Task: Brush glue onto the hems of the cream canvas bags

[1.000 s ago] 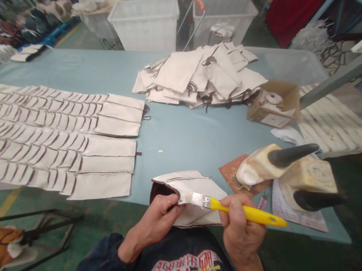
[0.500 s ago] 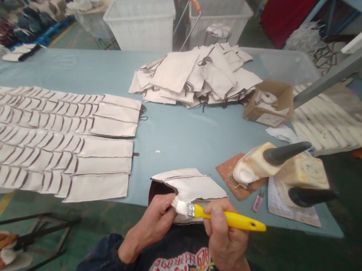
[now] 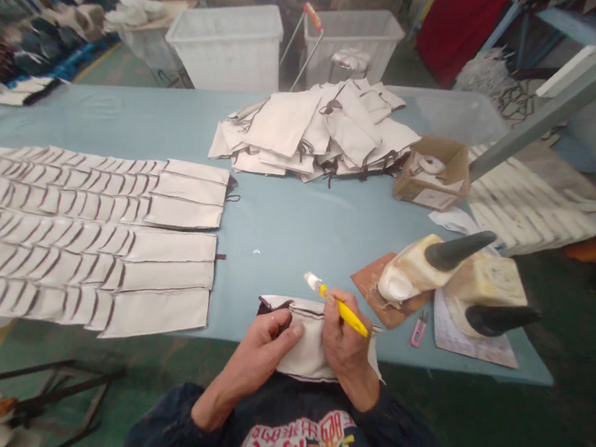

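Presently, a cream fabric piece is held at the near edge of the blue table, its left end clamped by the left hand, while a yellow-handled brush is gripped in the closed right hand, bristles lifted off the cloth.

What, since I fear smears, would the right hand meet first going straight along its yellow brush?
Likely bare light-blue tabletop, then the rows of white fabric pieces; the yellow brush may be lifted.

Blue table, rows of fabric pieces, pouch heap, box, nearest pouch
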